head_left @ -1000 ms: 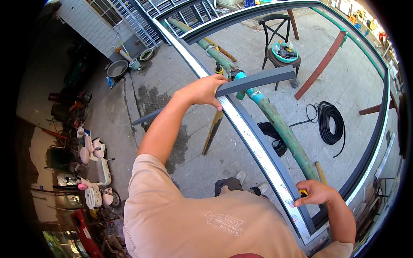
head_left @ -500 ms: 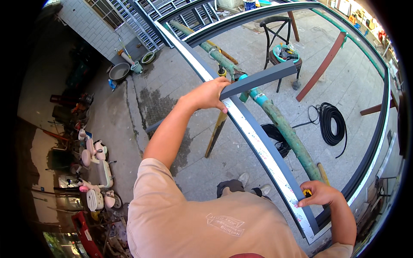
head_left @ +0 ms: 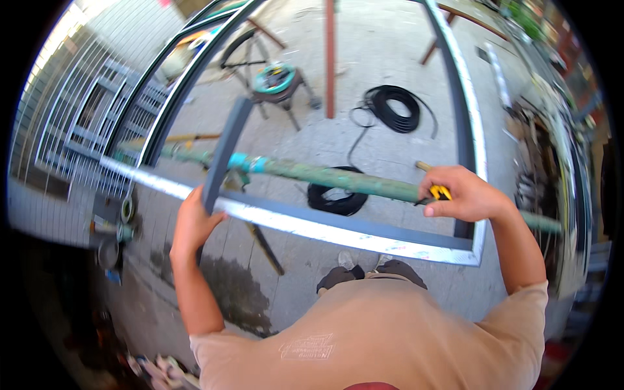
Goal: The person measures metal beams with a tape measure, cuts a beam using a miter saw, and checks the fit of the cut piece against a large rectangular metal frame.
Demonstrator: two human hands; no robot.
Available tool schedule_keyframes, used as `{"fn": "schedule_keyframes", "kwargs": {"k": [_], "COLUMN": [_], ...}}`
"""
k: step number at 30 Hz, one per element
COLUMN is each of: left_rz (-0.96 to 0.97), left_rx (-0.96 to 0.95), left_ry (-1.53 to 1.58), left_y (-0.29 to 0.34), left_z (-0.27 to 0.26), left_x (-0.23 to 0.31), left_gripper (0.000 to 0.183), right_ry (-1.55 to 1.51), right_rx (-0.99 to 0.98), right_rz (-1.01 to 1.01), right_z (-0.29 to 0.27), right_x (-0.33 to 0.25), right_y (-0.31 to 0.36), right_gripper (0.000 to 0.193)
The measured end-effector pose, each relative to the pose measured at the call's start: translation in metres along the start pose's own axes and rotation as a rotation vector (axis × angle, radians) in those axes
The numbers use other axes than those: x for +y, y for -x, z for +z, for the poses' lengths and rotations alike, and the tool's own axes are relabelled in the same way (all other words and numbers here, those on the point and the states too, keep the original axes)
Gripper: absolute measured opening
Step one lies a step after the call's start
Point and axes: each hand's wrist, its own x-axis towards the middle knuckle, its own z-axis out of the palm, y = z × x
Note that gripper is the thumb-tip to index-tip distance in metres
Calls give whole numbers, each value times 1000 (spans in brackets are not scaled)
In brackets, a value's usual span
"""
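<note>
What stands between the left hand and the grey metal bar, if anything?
Nothing visible does. The left hand already grips the lower end of the grey bar, which rises across the long frame rail and the green pipe. The right hand holds a yellow tool near the frame corner.

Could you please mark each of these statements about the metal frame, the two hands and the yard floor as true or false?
1. The left hand grips a dark grey metal bar. True.
2. The right hand is empty. False: it holds a yellow tool.
3. A green pipe runs under the metal frame. True.
4. The black coiled cable hangs on the frame. False: it lies on the paved floor.
5. A stool stands beyond the pipe. True.
</note>
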Motion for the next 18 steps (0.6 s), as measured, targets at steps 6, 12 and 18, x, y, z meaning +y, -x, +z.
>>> {"fn": "schedule_keyframes", "kwargs": {"k": [6, 12, 18], "left_rz": [-46, 220, 510], "left_rx": [0, 95, 100], "left_ry": [-115, -491, -621], "left_y": [6, 11, 25], "left_z": [-27, -16, 48], "left_x": [87, 246, 433], "left_gripper": [51, 63, 66], "right_ry": [-213, -399, -552], "right_rx": [246, 541, 623], "right_rz": [120, 195, 209], "right_z": [-11, 21, 43], "right_x": [23, 82, 130], "right_y": [107, 267, 425], "right_gripper": [36, 27, 36]}}
